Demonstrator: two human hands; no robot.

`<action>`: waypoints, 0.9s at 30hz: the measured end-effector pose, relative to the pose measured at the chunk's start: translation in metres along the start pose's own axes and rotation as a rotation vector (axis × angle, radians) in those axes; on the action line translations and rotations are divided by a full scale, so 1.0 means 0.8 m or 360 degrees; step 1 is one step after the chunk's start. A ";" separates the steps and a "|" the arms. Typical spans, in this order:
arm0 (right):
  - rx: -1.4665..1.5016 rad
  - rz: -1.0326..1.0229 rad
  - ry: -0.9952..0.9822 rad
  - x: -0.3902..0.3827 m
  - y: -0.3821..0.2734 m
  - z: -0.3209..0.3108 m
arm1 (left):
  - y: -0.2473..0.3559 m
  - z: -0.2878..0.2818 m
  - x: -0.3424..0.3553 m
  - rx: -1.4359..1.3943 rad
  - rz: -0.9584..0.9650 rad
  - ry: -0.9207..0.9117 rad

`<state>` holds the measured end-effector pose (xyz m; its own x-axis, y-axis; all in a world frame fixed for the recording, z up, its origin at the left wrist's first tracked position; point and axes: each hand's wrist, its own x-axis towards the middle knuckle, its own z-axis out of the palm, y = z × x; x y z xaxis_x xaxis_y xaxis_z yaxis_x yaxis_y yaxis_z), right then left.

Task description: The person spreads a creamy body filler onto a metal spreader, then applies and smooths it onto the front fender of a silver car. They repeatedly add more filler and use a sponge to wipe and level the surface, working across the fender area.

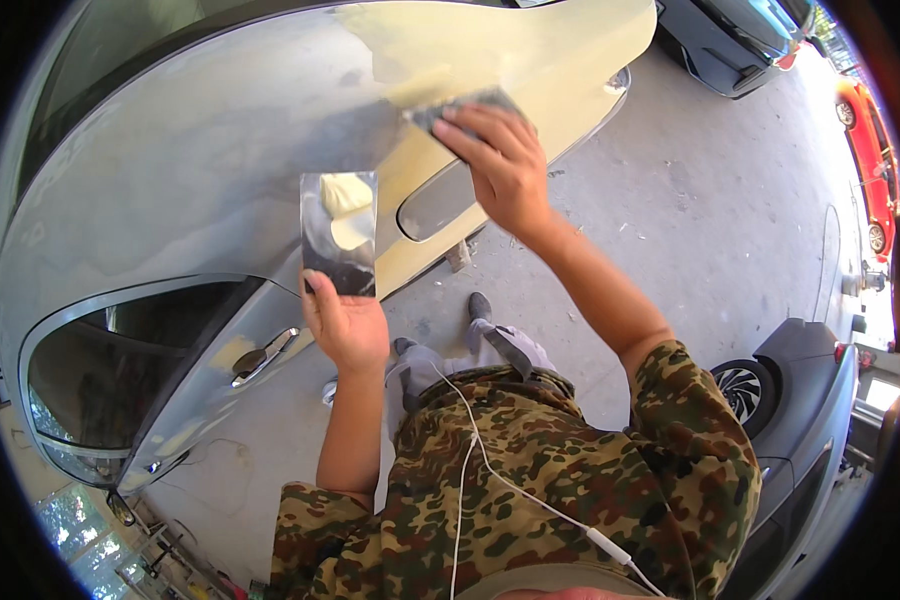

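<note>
In my left hand [348,325] is a flat rectangular mixing plate [316,245], gripped at its lower edge, with the thumb on top. A lump of pale yellow body filler [346,196] sits on its upper half, with smears below. My right hand [511,170] is closed around a flat grey filler spreader [460,104], fingers pressed over its face. The spreader is blurred and lies at the yellow filler coat [560,45] on the car body [200,160]; exact contact cannot be told. Below that hand is a grey rounded inset [438,205] in the panel.
A side window [120,370] and a door handle [265,357] are at the left. Dark cars [730,45] [795,400] stand at the right, and a red car [870,165] is farther off. A white cable [480,450] hangs over my camouflage shirt. Scraps lie on the concrete floor [650,190].
</note>
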<state>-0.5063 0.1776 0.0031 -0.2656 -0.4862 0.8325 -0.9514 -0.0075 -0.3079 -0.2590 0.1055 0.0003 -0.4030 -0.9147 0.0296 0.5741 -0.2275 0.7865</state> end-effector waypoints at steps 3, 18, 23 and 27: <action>-0.0186 -0.0169 0.0195 0.025 0.046 0.052 | 0.014 -0.019 -0.012 0.0126 -0.0103 0.0093; -0.0147 -0.0159 -0.0220 -0.071 0.004 0.085 | 0.031 -0.044 -0.032 0.0200 -0.0190 0.0118; -0.0073 -0.0150 -0.0414 -0.085 -0.003 0.069 | 0.024 -0.046 -0.034 0.0213 -0.0261 0.0177; -0.0086 -0.0152 -0.0531 -0.078 -0.007 0.031 | 0.025 -0.044 -0.051 0.0129 -0.0283 0.0070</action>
<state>-0.4800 0.1862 -0.0589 -0.1178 -0.7446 0.6570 -0.9787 -0.0249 -0.2037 -0.2060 0.1263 -0.0066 -0.4602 -0.8768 -0.1397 0.4368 -0.3606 0.8241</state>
